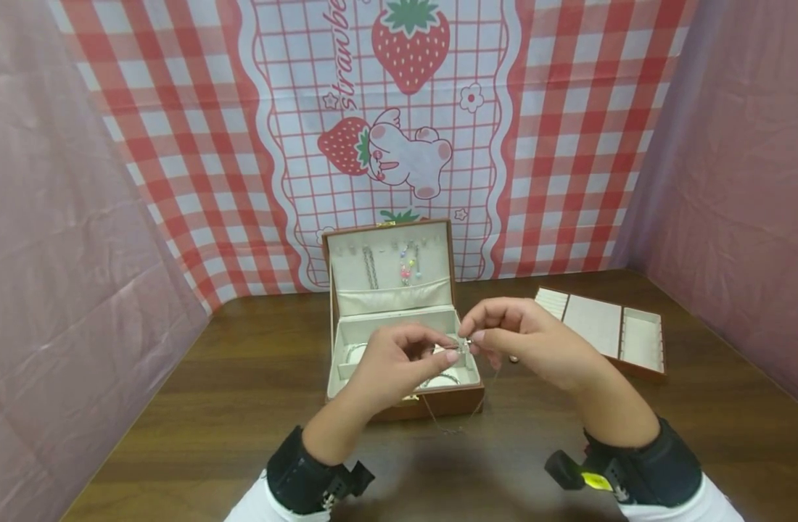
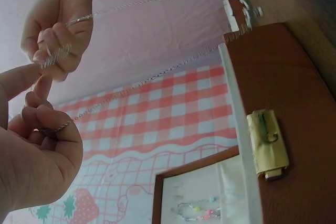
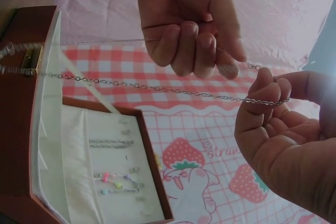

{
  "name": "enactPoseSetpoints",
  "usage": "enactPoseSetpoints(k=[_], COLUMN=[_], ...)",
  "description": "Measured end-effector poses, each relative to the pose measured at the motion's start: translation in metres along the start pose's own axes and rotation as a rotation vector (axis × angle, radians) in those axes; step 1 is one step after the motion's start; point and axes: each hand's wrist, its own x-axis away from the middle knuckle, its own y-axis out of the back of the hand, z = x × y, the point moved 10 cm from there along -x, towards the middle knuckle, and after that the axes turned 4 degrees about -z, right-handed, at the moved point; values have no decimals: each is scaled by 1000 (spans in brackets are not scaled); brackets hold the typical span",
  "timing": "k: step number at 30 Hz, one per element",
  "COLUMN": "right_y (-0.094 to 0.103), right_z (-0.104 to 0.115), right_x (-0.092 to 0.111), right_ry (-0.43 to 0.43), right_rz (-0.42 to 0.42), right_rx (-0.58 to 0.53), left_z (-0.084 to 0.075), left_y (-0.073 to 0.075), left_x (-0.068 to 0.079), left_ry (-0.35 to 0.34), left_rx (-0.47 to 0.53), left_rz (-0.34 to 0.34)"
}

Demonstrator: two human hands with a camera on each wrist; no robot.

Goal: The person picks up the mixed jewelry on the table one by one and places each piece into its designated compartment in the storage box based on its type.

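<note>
A thin silver chain necklace (image 3: pixel 157 88) hangs in a loop below both hands. My left hand (image 1: pixel 399 362) pinches one end between thumb and index finger, and the strand runs across its curled fingers. Close against it, my right hand (image 1: pixel 536 341) pinches the other end; the small end pieces between the fingertips are too blurred to make out. Both hands are above the front of an open brown jewelry box (image 1: pixel 432 409) with a cream lining. Bracelets (image 1: pixel 443 379) lie inside it, partly hidden by the left hand.
On the raised lid (image 1: pixel 389 301) hang a silver chain (image 1: pixel 369 267) and a colourful beaded bracelet (image 1: pixel 407 264). A divided brown-edged tray (image 1: pixel 591 326) lies at the right on the wooden table (image 1: pixel 255 362). Behind stands a strawberry-patterned cloth (image 1: pixel 556 145).
</note>
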Motion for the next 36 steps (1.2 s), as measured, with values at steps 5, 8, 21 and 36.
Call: enactPoseSetpoints(k=[5,8,21,36], right_y=[0,0,-4,-1], right_z=[-2,-2,10,7], right_x=[0,1,2,2], right_ry=[-5,-15,94,81], right_rz=[-11,-26,-21,10], right_rx=[52,73,101,117], left_z=[-4,0,-1,-14], left_y=[3,-2,-17,0], left_x=[0,1,4,4], left_ry=[-22,40,24,-23], left_rx=[-49,2,-73,-108], left_rz=[20,78,231,159])
